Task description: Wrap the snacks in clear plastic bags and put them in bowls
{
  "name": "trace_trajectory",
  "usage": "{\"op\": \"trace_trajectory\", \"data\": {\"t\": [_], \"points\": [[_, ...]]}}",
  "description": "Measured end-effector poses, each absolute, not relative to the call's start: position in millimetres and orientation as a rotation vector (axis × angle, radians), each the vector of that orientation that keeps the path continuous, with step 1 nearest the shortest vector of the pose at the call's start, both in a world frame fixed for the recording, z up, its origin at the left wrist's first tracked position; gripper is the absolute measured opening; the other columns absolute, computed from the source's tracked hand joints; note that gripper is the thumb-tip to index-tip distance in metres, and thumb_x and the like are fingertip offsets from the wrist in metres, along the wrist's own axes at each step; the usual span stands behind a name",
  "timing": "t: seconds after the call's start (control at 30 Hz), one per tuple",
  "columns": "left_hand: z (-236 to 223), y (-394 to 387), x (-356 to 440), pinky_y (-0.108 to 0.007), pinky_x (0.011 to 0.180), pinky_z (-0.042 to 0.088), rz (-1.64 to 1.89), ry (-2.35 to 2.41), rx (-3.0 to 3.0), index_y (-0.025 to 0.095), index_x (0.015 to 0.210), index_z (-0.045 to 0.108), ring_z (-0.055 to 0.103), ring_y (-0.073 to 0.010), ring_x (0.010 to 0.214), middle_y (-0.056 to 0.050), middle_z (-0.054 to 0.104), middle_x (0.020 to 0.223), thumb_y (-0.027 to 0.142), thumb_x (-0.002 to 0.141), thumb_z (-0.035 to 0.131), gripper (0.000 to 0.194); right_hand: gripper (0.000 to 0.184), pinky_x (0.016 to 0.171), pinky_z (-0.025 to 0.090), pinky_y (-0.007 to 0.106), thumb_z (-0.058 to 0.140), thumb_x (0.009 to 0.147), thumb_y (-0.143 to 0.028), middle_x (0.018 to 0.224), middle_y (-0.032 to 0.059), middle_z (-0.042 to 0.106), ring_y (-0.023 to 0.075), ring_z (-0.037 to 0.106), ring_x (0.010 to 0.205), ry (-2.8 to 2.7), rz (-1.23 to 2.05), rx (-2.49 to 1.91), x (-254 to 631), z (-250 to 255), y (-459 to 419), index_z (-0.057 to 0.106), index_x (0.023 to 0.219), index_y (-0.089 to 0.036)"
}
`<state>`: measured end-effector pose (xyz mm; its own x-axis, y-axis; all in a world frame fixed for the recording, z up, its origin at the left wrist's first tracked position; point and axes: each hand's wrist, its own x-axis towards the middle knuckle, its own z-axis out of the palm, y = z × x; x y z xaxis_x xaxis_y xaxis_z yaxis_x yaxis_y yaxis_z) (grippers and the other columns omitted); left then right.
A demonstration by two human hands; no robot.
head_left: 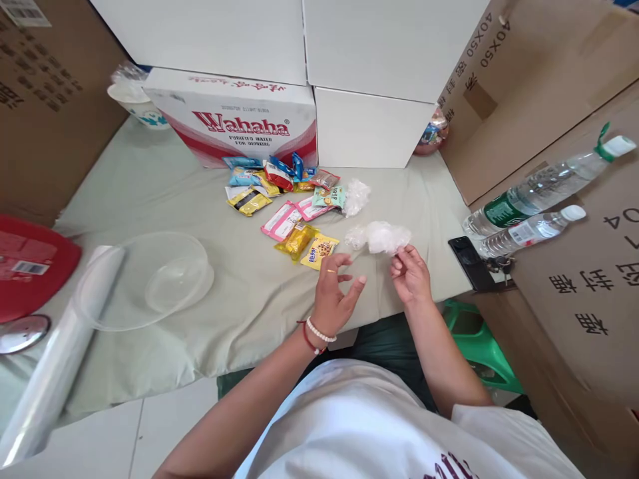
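My right hand (pixel 411 274) pinches the edge of a crumpled clear plastic bag (pixel 387 237) just above the cloth. My left hand (pixel 336 293) hovers to its left, fingers curved and apart, holding nothing. Beyond the left fingertips lies a yellow snack packet with a cookie picture (pixel 319 251), beside a shiny golden-yellow packet (pixel 296 241). Pink-and-white packets (pixel 282 221) lie a little farther back. Behind them is a pile of small snack packets, among them a red one (pixel 278 175) and a green one (pixel 329 196). Another crumpled clear plastic bag (pixel 357 197) rests at the pile's right side.
A clear plastic basin (pixel 197 279) and a plastic film roll (pixel 54 359) lie on the left. A Wahaha carton (pixel 244 126) and white boxes (pixel 367 126) line the back. On the right are water bottles (pixel 542 193), a black phone (pixel 472 264) and keys (pixel 502 263).
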<state>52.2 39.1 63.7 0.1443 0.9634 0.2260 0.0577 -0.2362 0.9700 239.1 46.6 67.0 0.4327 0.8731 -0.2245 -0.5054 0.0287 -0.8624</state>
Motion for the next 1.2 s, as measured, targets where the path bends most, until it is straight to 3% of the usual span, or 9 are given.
{"op": "trace_trajectory", "data": {"t": [0.1,0.2,0.3,0.4,0.63,0.8,0.87,1.03,1.2], "points": [[64,48,66,-0.041,0.095,0.057,1.153,1.098,1.234,0.022,0.141,0.052,0.050,-0.0329,0.136,-0.017,0.046,0.150,0.046,0.071,0.089,0.083,0.035,0.045,0.037,0.019,0.091,0.070,-0.040,0.069,-0.0070,0.057,0.0065,0.045,0.051,-0.633,1.265,-1.178,221,74,27,0.062,0.082,-0.023],[56,55,60,-0.044,0.100,0.055,1.048,1.066,1.022,0.019,0.124,0.064,0.058,-0.0325,0.126,-0.015,0.063,0.131,0.045,0.066,0.092,0.069,0.030,0.047,0.039,0.022,0.089,0.073,-0.043,0.063,-0.0059,0.055,0.0090,0.046,0.051,-0.809,1.322,-1.238,210,71,21,0.068,0.082,-0.023],[49,57,38,-0.037,0.084,0.060,1.084,1.100,0.776,0.020,0.114,0.065,0.066,-0.0235,0.102,-0.010,0.068,0.121,0.040,0.066,0.092,0.058,0.031,0.045,0.037,0.023,0.090,0.070,-0.044,0.064,-0.0055,0.055,0.0090,0.044,0.050,-0.794,1.324,-1.247,209,68,24,0.070,0.083,-0.023],[50,56,11,-0.031,0.074,0.061,1.171,1.138,0.533,0.022,0.112,0.061,0.069,-0.0182,0.092,-0.006,0.070,0.117,0.037,0.066,0.092,0.058,0.033,0.043,0.035,0.022,0.090,0.068,-0.042,0.066,-0.0058,0.055,0.0079,0.043,0.049,-0.732,1.291,-1.229,219,71,36,0.068,0.083,-0.024],[58,43,-25,-0.027,0.061,0.060,1.143,1.074,0.204,0.019,0.116,0.063,0.072,-0.0160,0.072,-0.007,0.075,0.105,0.050,0.088,0.072,0.043,0.019,0.055,0.045,0.026,0.069,0.087,-0.040,0.074,-0.0038,0.055,0.0132,0.052,0.059,-0.903,0.523,-1.242,262,86,150,0.056,0.090,-0.027],[56,27,-37,-0.030,0.056,0.059,1.101,1.034,0.199,0.022,0.124,0.063,0.074,-0.0197,0.074,-0.008,0.076,0.109,0.060,0.096,0.055,0.048,0.005,0.073,0.048,0.033,0.056,0.089,-0.025,0.077,0.0010,0.062,0.0181,0.059,0.071,-1.389,0.299,-1.610,272,90,219,0.056,0.085,-0.023],[55,22,-44,-0.029,0.055,0.059,1.088,1.034,0.179,0.022,0.124,0.064,0.074,-0.0205,0.076,-0.007,0.077,0.108,0.054,0.097,0.054,0.044,0.007,0.075,0.047,0.033,0.053,0.089,-0.021,0.077,0.0020,0.064,0.0186,0.060,0.072,-1.608,0.259,-1.651,263,90,207,0.060,0.088,-0.022],[54,19,-52,-0.027,0.053,0.058,1.065,1.028,0.114,0.020,0.127,0.063,0.074,-0.0200,0.073,-0.007,0.077,0.103,0.040,0.096,0.056,0.037,0.040,0.072,0.046,0.031,0.059,0.093,-0.035,0.100,0.0085,0.069,0.0235,0.064,0.085,-2.265,0.438,-1.658,237,66,135,0.062,0.130,-0.020],[48,23,-54,-0.024,0.043,0.052,1.053,0.993,0.103,0.020,0.124,0.063,0.072,-0.0193,0.066,-0.007,0.077,0.101,0.046,0.094,0.062,0.040,0.032,0.079,0.049,0.035,0.049,0.099,-0.032,0.109,0.0137,0.065,0.0274,0.064,0.095,-2.253,0.258,-1.802,248,53,127,0.068,0.121,-0.018]]}}
